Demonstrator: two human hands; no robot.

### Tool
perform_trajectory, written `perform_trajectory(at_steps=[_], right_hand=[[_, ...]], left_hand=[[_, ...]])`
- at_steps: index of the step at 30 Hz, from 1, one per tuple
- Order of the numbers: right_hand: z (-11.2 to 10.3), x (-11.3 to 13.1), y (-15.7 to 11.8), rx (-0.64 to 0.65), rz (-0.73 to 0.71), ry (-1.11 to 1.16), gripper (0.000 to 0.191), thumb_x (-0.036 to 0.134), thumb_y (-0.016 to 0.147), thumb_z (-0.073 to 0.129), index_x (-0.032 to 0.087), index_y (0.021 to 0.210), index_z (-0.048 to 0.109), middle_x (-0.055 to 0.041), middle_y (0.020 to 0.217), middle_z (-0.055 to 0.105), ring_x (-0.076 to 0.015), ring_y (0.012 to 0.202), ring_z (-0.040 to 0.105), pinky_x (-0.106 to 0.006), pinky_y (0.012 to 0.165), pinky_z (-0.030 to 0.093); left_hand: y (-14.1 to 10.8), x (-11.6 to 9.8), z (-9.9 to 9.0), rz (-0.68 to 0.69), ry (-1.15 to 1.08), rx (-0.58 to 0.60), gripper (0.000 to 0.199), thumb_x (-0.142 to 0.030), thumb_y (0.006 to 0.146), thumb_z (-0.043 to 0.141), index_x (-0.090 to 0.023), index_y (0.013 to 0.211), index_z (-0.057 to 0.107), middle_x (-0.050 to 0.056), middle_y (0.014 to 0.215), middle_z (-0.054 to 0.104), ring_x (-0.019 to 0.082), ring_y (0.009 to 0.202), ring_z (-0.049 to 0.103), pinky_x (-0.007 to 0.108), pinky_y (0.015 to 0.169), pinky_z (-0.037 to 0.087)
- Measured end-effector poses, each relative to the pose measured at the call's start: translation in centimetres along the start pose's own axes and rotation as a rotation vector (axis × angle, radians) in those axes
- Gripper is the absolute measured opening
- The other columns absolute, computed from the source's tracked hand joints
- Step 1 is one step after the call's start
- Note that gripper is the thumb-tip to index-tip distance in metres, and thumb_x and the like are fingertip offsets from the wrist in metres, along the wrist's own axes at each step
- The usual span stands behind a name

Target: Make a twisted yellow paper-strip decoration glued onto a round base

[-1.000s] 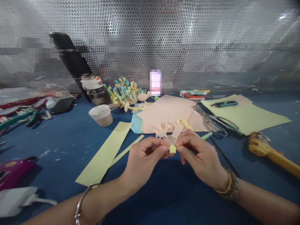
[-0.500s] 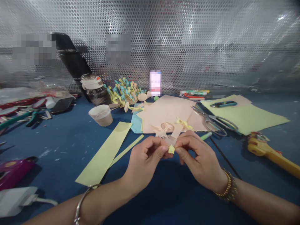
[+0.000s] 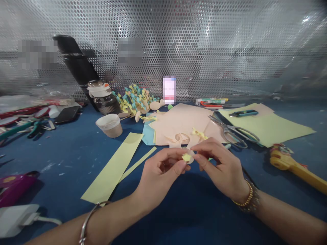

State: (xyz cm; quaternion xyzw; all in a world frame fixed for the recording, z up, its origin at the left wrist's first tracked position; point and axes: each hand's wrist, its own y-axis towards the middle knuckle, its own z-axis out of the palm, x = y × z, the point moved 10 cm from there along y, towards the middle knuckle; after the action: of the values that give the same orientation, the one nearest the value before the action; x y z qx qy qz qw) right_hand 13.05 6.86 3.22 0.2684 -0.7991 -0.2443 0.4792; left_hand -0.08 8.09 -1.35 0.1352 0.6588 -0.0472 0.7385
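Your left hand (image 3: 158,173) has its fingers clamped on the small yellow star (image 3: 186,157), held up over the desk (image 3: 189,211), while your right hand (image 3: 221,166) has its thumb and forefinger tips just beside it at three o'clock, and you cannot tell from this view whether they are together or touching it. Taking the star as the clock's centre, you have the wide strip (image 3: 114,166) and the narrow strip (image 3: 139,164) at nine, the cup (image 3: 112,130) at ten, the pink paper (image 3: 181,117) at twelve and the scissors (image 3: 225,128) at two.
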Motion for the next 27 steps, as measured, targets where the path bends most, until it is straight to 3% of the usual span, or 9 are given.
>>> perform_trajectory(at_steps=[10,17,27], right_hand=[[-0.1,1.4,0.1,0.003,-0.138,-0.023,0.015,0.008,0.080,0.062,0.020,0.090,0.065,-0.0033,0.081,0.057,-0.0131,0.072,0.057,-0.022,0.053,0.050],[0.0,1.9,0.0,0.006,-0.195,-0.133,0.014,0.009,0.081,0.061,0.021,0.088,0.064,-0.0035,0.080,0.059,-0.0150,0.071,0.059,-0.028,0.060,0.051],[-0.2,2.4,-0.4,-0.017,-0.255,-0.220,0.013,0.010,0.079,0.063,0.020,0.087,0.066,-0.0028,0.077,0.062,-0.0135,0.067,0.060,-0.025,0.060,0.050]], left_hand=[[0.0,0.3,-0.1,-0.046,-0.036,-0.026,0.010,-0.015,0.077,0.064,-0.017,0.087,0.062,0.001,0.081,0.070,0.011,0.069,0.068,0.018,0.067,0.056],[0.0,0.6,-0.5,-0.087,-0.063,-0.059,0.008,-0.017,0.075,0.067,-0.017,0.082,0.064,0.001,0.077,0.072,0.012,0.067,0.069,0.020,0.065,0.058],[0.1,0.8,-0.5,-0.103,-0.082,-0.060,0.009,-0.019,0.072,0.070,-0.016,0.080,0.066,0.000,0.069,0.071,0.013,0.064,0.069,0.020,0.063,0.058]])
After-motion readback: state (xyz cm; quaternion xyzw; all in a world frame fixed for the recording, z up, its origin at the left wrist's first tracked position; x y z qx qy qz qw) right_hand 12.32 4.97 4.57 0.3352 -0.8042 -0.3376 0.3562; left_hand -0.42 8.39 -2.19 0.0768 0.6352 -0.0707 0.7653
